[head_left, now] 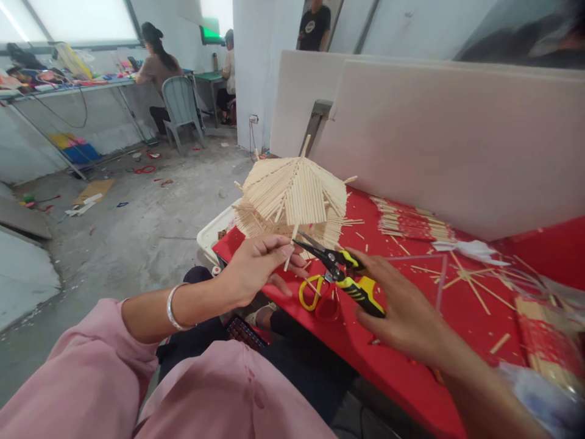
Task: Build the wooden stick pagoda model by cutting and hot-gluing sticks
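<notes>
My left hand pinches a thin wooden stick between thumb and fingers, in front of a pavilion-like model made of pale sticks. Wrapped in my right hand is a pair of snips with dark blades and yellow-and-black handles. Their blades are parted, with the tips right at the stick; whether they touch it I cannot tell. Below the snips lie scissors with yellow and red handles, partly hidden. The model's roof is several-sided, with a stick rising from its peak.
The red tabletop carries stick bundles, loose sticks, and another bundle at right. A pale board stands behind. A white tray edges out at left. People sit at far tables, one near a chair.
</notes>
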The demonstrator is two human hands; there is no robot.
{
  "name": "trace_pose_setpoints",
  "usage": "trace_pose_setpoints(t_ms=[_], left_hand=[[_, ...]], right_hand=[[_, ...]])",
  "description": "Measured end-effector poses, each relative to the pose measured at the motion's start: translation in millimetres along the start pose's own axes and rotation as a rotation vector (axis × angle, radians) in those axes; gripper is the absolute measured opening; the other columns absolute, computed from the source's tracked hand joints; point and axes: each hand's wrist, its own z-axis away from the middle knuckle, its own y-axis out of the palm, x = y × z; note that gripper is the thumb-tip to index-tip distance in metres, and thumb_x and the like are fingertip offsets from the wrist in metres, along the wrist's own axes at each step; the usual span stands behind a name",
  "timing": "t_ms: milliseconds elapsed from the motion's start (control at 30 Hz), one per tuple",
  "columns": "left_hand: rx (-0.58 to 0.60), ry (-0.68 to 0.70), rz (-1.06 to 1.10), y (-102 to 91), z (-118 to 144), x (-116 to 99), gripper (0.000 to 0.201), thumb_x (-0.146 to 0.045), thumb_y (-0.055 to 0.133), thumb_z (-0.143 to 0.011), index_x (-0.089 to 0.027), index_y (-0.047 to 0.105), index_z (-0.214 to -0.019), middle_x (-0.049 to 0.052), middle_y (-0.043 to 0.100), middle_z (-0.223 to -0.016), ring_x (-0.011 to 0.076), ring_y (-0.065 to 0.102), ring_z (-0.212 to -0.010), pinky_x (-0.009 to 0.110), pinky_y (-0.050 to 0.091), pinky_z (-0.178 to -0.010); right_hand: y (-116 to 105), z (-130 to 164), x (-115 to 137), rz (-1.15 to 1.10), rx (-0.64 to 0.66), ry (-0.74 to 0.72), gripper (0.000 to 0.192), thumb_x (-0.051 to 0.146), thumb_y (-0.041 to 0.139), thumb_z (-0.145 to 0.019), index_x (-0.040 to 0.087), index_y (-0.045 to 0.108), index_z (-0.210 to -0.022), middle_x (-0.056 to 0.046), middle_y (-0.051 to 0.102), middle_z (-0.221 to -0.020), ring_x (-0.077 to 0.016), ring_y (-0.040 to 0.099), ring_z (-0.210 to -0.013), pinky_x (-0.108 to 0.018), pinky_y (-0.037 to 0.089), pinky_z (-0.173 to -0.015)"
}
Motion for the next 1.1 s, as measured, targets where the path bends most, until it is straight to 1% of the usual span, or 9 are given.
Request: trace_pose_setpoints(t_ms=[133, 300, 400, 533, 667, 767, 833, 1000, 1100], left_hand=[[0.088, 0.038, -0.174, 10.7, -6, 15, 0.008, -0.018, 0.064, -0.091, -0.014, 0.071, -0.087, 0.004, 0.072, -0.076, 0.014, 0.07, -0.064, 0.017, 0.05, -0.045], [0.176, 0.095, -0.348, 31.8, -18, 36, 0.02, -0.006, 0.058, -0.086, -0.015, 0.075, -0.081, 0.0, 0.069, -0.066, 0.0091, 0.062, -0.056, 0.017, 0.049, -0.053], [0.212, 0.108, -0.415, 42.2, -25, 48, 0.023, -0.005, 0.056, -0.085, -0.016, 0.072, -0.074, 0.0, 0.068, -0.063, 0.0098, 0.06, -0.056, 0.019, 0.049, -0.058], [0.237, 0.169, -0.508, 49.2, -30, 63, 0.022, -0.012, 0.059, -0.088, -0.015, 0.072, -0.07, 0.0, 0.066, -0.06, 0.0109, 0.06, -0.059, 0.02, 0.047, -0.061], [0.239, 0.163, -0.498, 53.3, -32, 76, 0.01, -0.02, 0.068, -0.085, -0.016, 0.074, -0.078, 0.0, 0.067, -0.064, 0.0113, 0.06, -0.06, 0.02, 0.047, -0.059], [0.211, 0.184, -0.473, 55.8, -33, 83, 0.011, -0.022, 0.068, -0.084, -0.017, 0.073, -0.075, -0.001, 0.064, -0.06, 0.0101, 0.058, -0.056, 0.02, 0.047, -0.057], [0.246, 0.159, -0.439, 55.9, -34, 84, 0.018, -0.025, 0.066, -0.086, -0.017, 0.071, -0.071, -0.001, 0.063, -0.057, 0.0087, 0.056, -0.052, 0.019, 0.044, -0.053], [0.432, -0.014, -0.36, 50.2, -39, 81, 0.033, -0.044, 0.073, -0.083, -0.016, 0.066, -0.066, -0.004, 0.054, -0.046, 0.0063, 0.046, -0.04, 0.017, 0.035, -0.041], [0.445, -0.073, -0.31, 46.6, -41, 83, 0.036, -0.048, 0.078, -0.078, -0.016, 0.065, -0.068, -0.004, 0.055, -0.049, 0.005, 0.044, -0.04, 0.017, 0.033, -0.04]], right_hand=[[11, 42, 9, -0.055, 0.035, 0.153, 0.079, 0.038, 0.061, -0.084, 0.028, 0.036, -0.158, -0.016, 0.062, -0.142, -0.0377, 0.061, -0.13, -0.056, 0.055, -0.1], [8, 76, 21, -0.082, 0.034, 0.345, 0.082, 0.032, 0.065, -0.077, 0.025, 0.041, -0.155, -0.017, 0.062, -0.14, -0.037, 0.061, -0.129, -0.057, 0.054, -0.102], [7, 89, 25, -0.075, 0.015, 0.387, 0.078, 0.03, 0.064, -0.077, 0.022, 0.045, -0.152, -0.017, 0.064, -0.134, -0.0356, 0.064, -0.124, -0.054, 0.056, -0.099], [20, 107, 23, -0.128, -0.028, 0.406, 0.073, 0.028, 0.064, -0.076, 0.021, 0.048, -0.148, -0.015, 0.068, -0.129, -0.0331, 0.067, -0.118, -0.051, 0.056, -0.099], [33, 124, 19, -0.168, -0.091, 0.466, 0.073, 0.029, 0.067, -0.073, 0.022, 0.051, -0.144, -0.016, 0.069, -0.131, -0.0348, 0.067, -0.12, -0.053, 0.055, -0.1], [33, 127, 19, -0.196, -0.104, 0.499, 0.074, 0.028, 0.066, -0.073, 0.023, 0.051, -0.145, -0.015, 0.068, -0.134, -0.0347, 0.065, -0.124, -0.053, 0.054, -0.103], [30, 126, 20, -0.218, -0.096, 0.509, 0.077, 0.025, 0.065, -0.071, 0.024, 0.049, -0.146, -0.014, 0.066, -0.137, -0.0343, 0.064, -0.126, -0.053, 0.053, -0.104], [28, 125, 23, -0.264, -0.066, 0.514, 0.076, 0.021, 0.061, -0.069, 0.023, 0.049, -0.144, -0.014, 0.065, -0.137, -0.0332, 0.064, -0.126, -0.052, 0.053, -0.104], [32, 126, 24, -0.312, -0.063, 0.525, 0.07, 0.022, 0.061, -0.069, 0.022, 0.052, -0.139, -0.013, 0.068, -0.128, -0.0311, 0.069, -0.115, -0.048, 0.056, -0.098]])
